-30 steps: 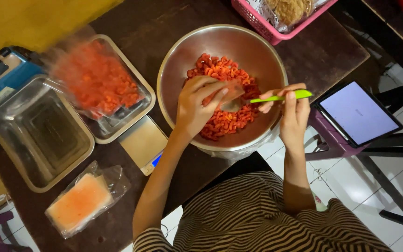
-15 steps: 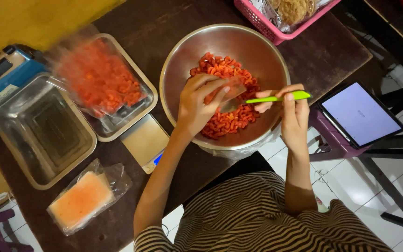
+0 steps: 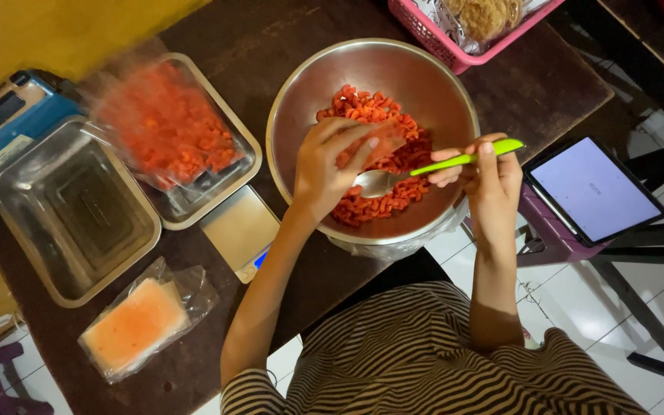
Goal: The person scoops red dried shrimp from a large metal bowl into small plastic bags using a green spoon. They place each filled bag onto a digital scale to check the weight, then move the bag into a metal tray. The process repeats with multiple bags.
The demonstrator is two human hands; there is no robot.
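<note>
A large steel bowl point(image 3: 290, 107) on the dark table holds red curled snack pieces point(image 3: 382, 204). My left hand point(image 3: 328, 169) is over the bowl, pinching a small clear plastic bag point(image 3: 384, 141) with some red pieces in it. My right hand point(image 3: 493, 180) grips the green handle of a spoon point(image 3: 466, 159). The spoon's metal bowl lies just under the bag's mouth, by my left fingers.
Left of the bowl are a steel tray point(image 3: 236, 165) of filled red snack bags, an empty steel tray point(image 3: 71, 211), a small scale point(image 3: 240, 230) and a flat pack of bags point(image 3: 136, 327). A blue machine point(image 3: 1, 123), pink basket point(image 3: 443, 42) and tablet point(image 3: 593, 188) sit at the edges.
Hardly anything: both hands stay over the bowl with the bag and the spoon, and the view shifts only slightly.
</note>
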